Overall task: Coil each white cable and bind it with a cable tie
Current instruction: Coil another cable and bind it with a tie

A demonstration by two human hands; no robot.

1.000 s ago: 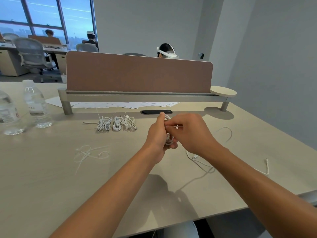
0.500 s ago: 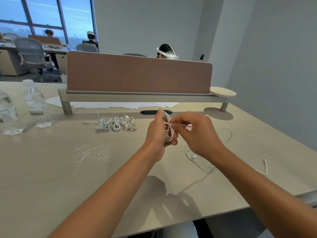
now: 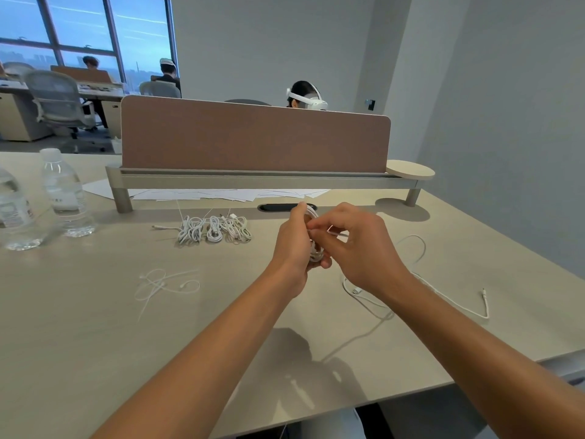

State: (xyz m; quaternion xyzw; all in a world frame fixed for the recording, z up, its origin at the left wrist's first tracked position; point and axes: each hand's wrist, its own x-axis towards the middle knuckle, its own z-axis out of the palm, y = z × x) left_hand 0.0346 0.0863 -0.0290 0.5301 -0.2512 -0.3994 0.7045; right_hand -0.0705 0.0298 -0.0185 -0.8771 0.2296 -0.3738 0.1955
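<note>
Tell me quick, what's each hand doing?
Left hand: grips the coiled white cable.
Right hand: pinches the thin white cable tie.

L hand (image 3: 292, 240) grips coiled white cable (image 3: 315, 253) upright above table (image 3: 79, 327). R hand (image 3: 354, 245) pinches thin cable tie (image 3: 337, 233) at coil. Bound coils (image 3: 213, 229) in row near divider (image 3: 253, 137). Loose ties (image 3: 164, 285) to left; uncoiled cable (image 3: 456, 301) to right. Two water bottles (image 3: 65, 193) far left.
</note>
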